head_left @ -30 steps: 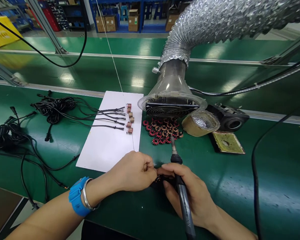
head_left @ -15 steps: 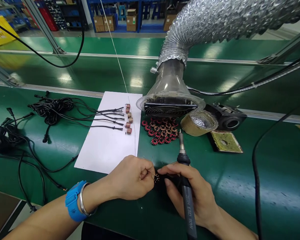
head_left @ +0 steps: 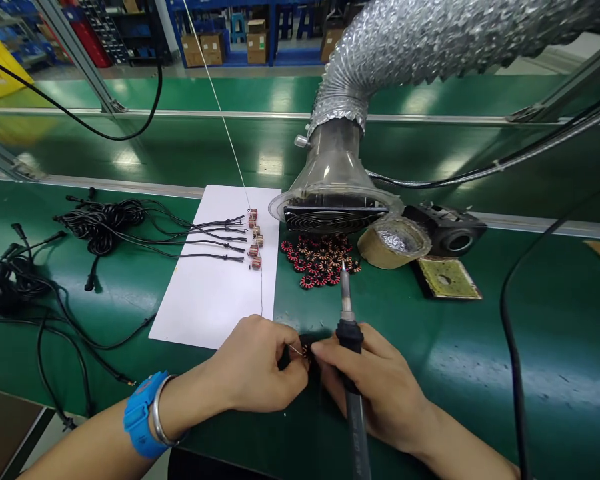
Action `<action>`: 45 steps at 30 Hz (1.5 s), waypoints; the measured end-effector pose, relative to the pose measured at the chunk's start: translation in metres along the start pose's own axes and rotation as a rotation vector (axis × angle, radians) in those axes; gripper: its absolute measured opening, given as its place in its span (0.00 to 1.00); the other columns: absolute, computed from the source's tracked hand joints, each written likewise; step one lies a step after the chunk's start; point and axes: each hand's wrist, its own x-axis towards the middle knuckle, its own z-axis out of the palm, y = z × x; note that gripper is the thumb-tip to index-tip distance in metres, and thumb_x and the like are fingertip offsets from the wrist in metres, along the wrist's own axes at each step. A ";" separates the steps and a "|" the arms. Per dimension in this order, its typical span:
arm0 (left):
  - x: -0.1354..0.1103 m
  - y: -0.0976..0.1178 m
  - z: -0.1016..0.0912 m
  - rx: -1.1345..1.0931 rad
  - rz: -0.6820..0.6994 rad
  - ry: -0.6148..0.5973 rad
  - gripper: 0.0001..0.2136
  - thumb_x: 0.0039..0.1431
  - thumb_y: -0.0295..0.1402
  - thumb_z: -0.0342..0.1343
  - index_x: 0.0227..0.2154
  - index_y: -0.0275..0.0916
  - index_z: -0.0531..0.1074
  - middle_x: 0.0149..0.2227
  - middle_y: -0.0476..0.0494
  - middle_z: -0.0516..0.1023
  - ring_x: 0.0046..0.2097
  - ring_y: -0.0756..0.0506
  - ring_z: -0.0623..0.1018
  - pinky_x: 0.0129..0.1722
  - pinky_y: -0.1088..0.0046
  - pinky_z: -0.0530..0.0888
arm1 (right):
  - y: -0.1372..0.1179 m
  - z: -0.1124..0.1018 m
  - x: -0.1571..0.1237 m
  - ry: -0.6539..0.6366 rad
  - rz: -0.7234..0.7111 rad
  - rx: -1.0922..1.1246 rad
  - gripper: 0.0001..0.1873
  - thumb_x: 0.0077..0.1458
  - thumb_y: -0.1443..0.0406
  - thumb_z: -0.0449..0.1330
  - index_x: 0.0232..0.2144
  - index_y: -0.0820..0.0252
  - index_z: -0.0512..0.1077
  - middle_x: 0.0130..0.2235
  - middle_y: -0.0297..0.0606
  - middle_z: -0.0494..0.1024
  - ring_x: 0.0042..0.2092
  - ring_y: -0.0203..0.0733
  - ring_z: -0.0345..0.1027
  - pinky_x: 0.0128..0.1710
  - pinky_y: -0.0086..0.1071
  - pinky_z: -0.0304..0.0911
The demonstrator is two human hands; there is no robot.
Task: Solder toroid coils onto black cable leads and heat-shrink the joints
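Work sat low near the front edge of the green bench (head_left: 480,407), just beyond the lower right corner of a white paper sheet (head_left: 205,293). The left hand (head_left: 253,367) was closed in a tight pinch on a small toroid coil (head_left: 306,348), with a thin bright wire (head_left: 295,350) showing between its fingers and the coil. The right hand (head_left: 377,383) was wrapped firmly round a soldering iron (head_left: 350,337), whose tip (head_left: 344,280) pointed up and away toward the far edge of the bench. Its forefinger reached across to the coil, though I could not tell whether that finger had any hold on it. The coil lay between the two hands, almost touching both and partly hidden by them. Work this small looked best done with the coil pinched steady, the wrists braced on the bench, and the hot tip kept clear of the fingers. Farther along the bench lay a heap of similar coils (head_left: 319,261), just in front of a fume extractor hood (head_left: 333,213), while black cables (head_left: 100,220) ran across the paper toward a row of small copper coils (head_left: 253,240).
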 end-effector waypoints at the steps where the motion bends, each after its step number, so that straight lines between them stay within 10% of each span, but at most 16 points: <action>1: -0.001 0.001 0.001 -0.002 -0.007 -0.012 0.08 0.52 0.29 0.52 0.19 0.38 0.70 0.12 0.58 0.54 0.16 0.56 0.55 0.17 0.81 0.53 | 0.000 -0.002 0.001 0.012 0.000 -0.001 0.24 0.53 0.77 0.55 0.51 0.57 0.64 0.32 0.37 0.77 0.31 0.41 0.68 0.31 0.38 0.65; 30: -0.003 -0.006 0.000 -0.017 -0.054 -0.065 0.07 0.54 0.29 0.52 0.22 0.38 0.66 0.18 0.57 0.55 0.22 0.54 0.55 0.21 0.76 0.51 | -0.010 -0.011 0.020 0.111 -0.234 -0.312 0.14 0.59 0.72 0.53 0.45 0.56 0.69 0.22 0.31 0.65 0.28 0.39 0.58 0.29 0.34 0.57; 36: 0.006 -0.007 -0.006 -0.021 -0.025 0.129 0.08 0.59 0.36 0.53 0.33 0.37 0.72 0.17 0.61 0.46 0.21 0.54 0.52 0.23 0.77 0.54 | 0.003 -0.014 0.011 0.138 0.040 0.017 0.25 0.49 0.74 0.53 0.50 0.58 0.63 0.32 0.35 0.73 0.33 0.40 0.62 0.32 0.34 0.62; 45: 0.017 0.004 0.003 0.072 0.003 0.065 0.08 0.57 0.35 0.53 0.28 0.37 0.73 0.16 0.60 0.47 0.20 0.54 0.51 0.22 0.77 0.53 | 0.009 0.001 0.008 0.167 0.123 0.186 0.22 0.51 0.75 0.53 0.49 0.62 0.62 0.30 0.36 0.72 0.35 0.41 0.61 0.35 0.34 0.65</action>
